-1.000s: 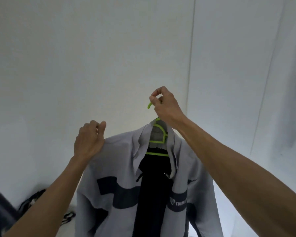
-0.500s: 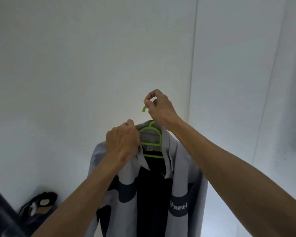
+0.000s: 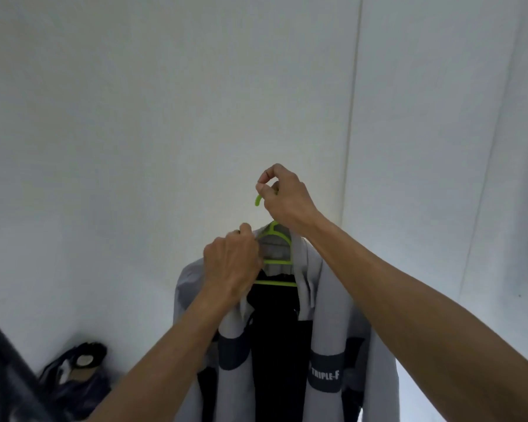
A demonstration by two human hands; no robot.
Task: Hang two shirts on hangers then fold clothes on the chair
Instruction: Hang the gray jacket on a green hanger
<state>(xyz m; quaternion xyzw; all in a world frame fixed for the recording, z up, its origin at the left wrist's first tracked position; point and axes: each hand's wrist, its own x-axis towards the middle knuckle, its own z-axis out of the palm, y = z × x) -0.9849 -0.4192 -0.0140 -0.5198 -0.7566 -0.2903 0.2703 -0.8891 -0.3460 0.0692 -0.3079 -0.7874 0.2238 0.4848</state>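
A single wide-angle camera worn on the person's head looks forward and slightly upward at a white wall [image 3: 165,147], close behind both raised forearms. The hanger [image 3: 276,263] and shirt [image 3: 326,315] sit low in the centre of the frame, within arm's reach of the lens.

Plain home room: bare white walls [image 3: 165,117], bag [image 3: 77,379] on floor.

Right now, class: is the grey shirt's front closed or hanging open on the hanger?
Open. The grey shirt has its front edges parted, showing the green hanger bars and dark inside between them.
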